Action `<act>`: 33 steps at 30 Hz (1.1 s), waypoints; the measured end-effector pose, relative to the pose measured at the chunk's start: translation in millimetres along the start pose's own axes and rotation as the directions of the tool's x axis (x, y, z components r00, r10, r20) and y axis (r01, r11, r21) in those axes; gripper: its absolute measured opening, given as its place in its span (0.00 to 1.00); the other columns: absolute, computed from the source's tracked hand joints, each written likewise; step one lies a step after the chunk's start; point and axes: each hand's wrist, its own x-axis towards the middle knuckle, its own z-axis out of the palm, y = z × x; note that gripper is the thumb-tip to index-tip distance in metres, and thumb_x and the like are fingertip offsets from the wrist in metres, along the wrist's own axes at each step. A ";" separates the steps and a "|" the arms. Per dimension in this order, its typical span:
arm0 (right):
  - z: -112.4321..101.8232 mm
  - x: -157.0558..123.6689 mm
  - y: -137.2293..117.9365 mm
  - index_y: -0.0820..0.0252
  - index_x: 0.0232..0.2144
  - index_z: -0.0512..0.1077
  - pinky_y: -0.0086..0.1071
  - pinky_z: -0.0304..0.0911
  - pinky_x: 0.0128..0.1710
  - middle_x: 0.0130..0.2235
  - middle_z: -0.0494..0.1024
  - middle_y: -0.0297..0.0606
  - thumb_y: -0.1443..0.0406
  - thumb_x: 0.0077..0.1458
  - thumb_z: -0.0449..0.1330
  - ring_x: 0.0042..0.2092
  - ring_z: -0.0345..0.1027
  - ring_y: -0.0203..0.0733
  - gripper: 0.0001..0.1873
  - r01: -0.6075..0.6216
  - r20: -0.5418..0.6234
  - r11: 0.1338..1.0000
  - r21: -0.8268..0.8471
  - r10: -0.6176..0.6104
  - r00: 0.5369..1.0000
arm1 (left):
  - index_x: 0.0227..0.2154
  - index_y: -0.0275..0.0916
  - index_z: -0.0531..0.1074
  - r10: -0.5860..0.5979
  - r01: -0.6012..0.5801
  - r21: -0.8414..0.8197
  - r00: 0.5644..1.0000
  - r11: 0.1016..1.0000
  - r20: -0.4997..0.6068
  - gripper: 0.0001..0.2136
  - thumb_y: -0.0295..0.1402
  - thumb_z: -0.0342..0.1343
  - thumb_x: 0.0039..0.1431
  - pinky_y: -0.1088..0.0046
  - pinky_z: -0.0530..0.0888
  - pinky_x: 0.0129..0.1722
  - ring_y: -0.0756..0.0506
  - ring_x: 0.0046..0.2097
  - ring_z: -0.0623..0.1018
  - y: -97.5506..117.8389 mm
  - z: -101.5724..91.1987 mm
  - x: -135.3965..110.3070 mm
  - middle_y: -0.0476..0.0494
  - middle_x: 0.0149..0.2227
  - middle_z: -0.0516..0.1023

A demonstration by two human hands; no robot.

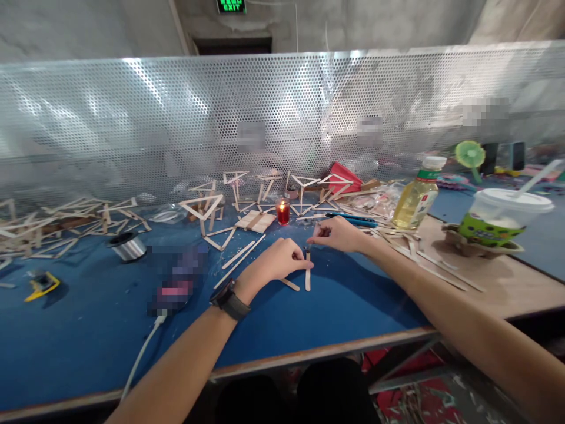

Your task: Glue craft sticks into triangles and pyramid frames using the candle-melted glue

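Note:
My left hand [285,259], with a dark watch on the wrist, has its thumb and fingers closed at a wooden craft stick [308,280], which points toward me and is darkened at its far end. Another craft stick [290,285] sticks out from under that hand. Just beyond the dark end, to the right, my right hand [338,234] is pinched; whatever is between its fingertips is too small to make out. A lit candle in a red glass [283,212] stands behind both hands. Left of it lies a small bundle of craft sticks [255,221].
Craft-stick frames [203,206] line the mesh screen [282,118]. Leftward are a wire spool [127,246], a blurred phone-like object [179,280] on a white cable and a yellow cutter [43,285]. A bottle [419,194] and lidded cup [501,221] stand right, near loose sticks and blue pens [353,219].

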 end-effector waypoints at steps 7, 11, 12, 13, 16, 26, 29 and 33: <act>-2.2 0.4 0.7 0.58 0.30 0.80 0.30 0.61 0.29 0.27 0.81 0.36 0.48 0.55 0.66 0.29 0.71 0.39 0.19 -0.001 0.033 1.000 -0.007 0.001 0.999 | 0.21 0.37 0.77 -0.004 0.004 -0.007 1.000 1.000 -0.002 0.22 0.52 0.60 0.60 0.68 0.52 0.25 0.51 0.22 0.56 0.5 -0.4 -1.0 0.49 0.18 0.66; -6.1 -0.3 -0.6 0.56 0.31 0.81 0.31 0.63 0.31 0.29 0.82 0.36 0.50 0.55 0.67 0.31 0.73 0.40 0.16 0.025 0.070 1.000 -0.009 -0.025 0.997 | 0.19 0.37 0.74 0.005 -0.005 -0.006 1.000 1.000 -0.005 0.23 0.52 0.60 0.60 0.68 0.52 0.25 0.51 0.22 0.55 -0.2 0.1 -0.9 0.50 0.17 0.63; -6.9 -0.5 -0.4 0.55 0.32 0.82 0.31 0.64 0.32 0.30 0.83 0.36 0.50 0.55 0.67 0.32 0.74 0.41 0.15 0.033 0.080 0.999 -0.002 -0.033 0.996 | 0.18 0.37 0.73 0.008 -0.008 -0.006 1.000 1.000 -0.004 0.24 0.52 0.59 0.60 0.68 0.51 0.25 0.51 0.22 0.54 -0.3 0.1 -0.9 0.50 0.17 0.62; -7.7 -0.8 -0.1 0.55 0.33 0.82 0.31 0.65 0.33 0.32 0.83 0.36 0.51 0.54 0.67 0.33 0.75 0.41 0.15 0.040 0.091 0.999 0.006 -0.040 0.995 | 0.18 0.37 0.72 0.010 -0.010 -0.006 1.000 1.000 -0.004 0.24 0.52 0.59 0.60 0.68 0.51 0.25 0.51 0.22 0.54 -0.4 0.1 -0.8 0.51 0.17 0.62; -9.6 -1.6 1.1 0.54 0.35 0.83 0.32 0.67 0.36 0.35 0.84 0.36 0.52 0.55 0.67 0.36 0.77 0.42 0.13 0.051 0.119 0.998 0.031 -0.055 0.991 | 0.19 0.38 0.73 0.009 -0.009 -0.004 1.000 1.000 0.001 0.24 0.53 0.59 0.60 0.68 0.52 0.25 0.51 0.21 0.55 -0.6 -0.1 -0.6 0.50 0.17 0.62; -13.5 -3.0 6.1 0.53 0.33 0.84 0.34 0.68 0.38 0.37 0.85 0.36 0.53 0.55 0.67 0.36 0.77 0.44 0.12 0.076 0.146 0.996 0.042 -0.082 0.986 | 0.21 0.37 0.76 0.015 -0.015 -0.019 1.000 1.000 0.001 0.26 0.56 0.59 0.59 0.68 0.53 0.26 0.51 0.22 0.56 -2.9 1.3 0.7 0.48 0.18 0.66; -15.3 -2.1 10.8 0.52 0.32 0.84 0.34 0.67 0.35 0.35 0.85 0.36 0.51 0.54 0.67 0.34 0.76 0.44 0.14 0.051 0.122 0.998 0.026 -0.054 0.991 | 0.22 0.37 0.77 0.005 -0.004 -0.025 1.000 1.000 0.007 0.26 0.58 0.58 0.58 0.68 0.52 0.25 0.51 0.21 0.56 -2.7 0.5 0.3 0.48 0.19 0.67; -19.0 -0.4 14.4 0.52 0.34 0.84 0.34 0.65 0.34 0.34 0.85 0.36 0.51 0.56 0.66 0.32 0.74 0.43 0.14 0.036 -0.015 0.998 -0.056 -0.036 0.999 | 0.22 0.37 0.78 0.004 -0.004 -0.019 1.000 1.000 0.008 0.26 0.58 0.59 0.58 0.67 0.52 0.25 0.51 0.21 0.56 -2.8 0.4 -0.2 0.48 0.19 0.67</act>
